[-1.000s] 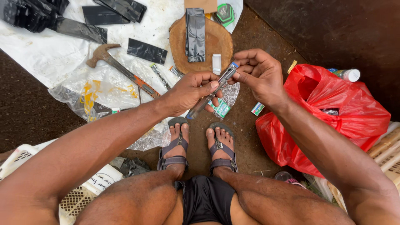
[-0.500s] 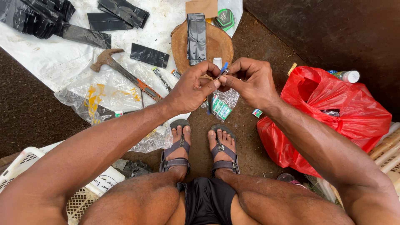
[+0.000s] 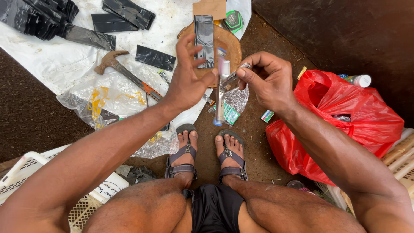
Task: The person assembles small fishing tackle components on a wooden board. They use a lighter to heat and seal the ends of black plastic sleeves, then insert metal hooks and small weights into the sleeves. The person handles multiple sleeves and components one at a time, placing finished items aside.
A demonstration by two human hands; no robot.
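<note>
Head view: two bare hands over two sandalled feet (image 3: 207,153). Right hand (image 3: 269,80) is closed, fingertips pinching the top of a slim silver metal tool with a blue tip (image 3: 221,86), which hangs blurred between the hands, above the ground. Left hand (image 3: 187,80) is spread, fingers apart, gripping nothing, thumb just beside the tool.

Count on the white plastic sheet (image 3: 51,60): one rusty claw hammer with orange-marked handle (image 3: 125,73) and several flat black plastic pouches (image 3: 155,57), exact number unclear since they overlap at the top edge. One more long black pouch (image 3: 204,36) lies on one round wooden block (image 3: 228,45).

Packages: one crumpled red plastic bag (image 3: 345,112) on the right, one white-capped bottle (image 3: 359,80) behind it; one small green-and-white carton (image 3: 231,114) under the tool; one smaller rectangular label (image 3: 267,115) just beside it; one green round tin (image 3: 233,20) at the top.
</note>
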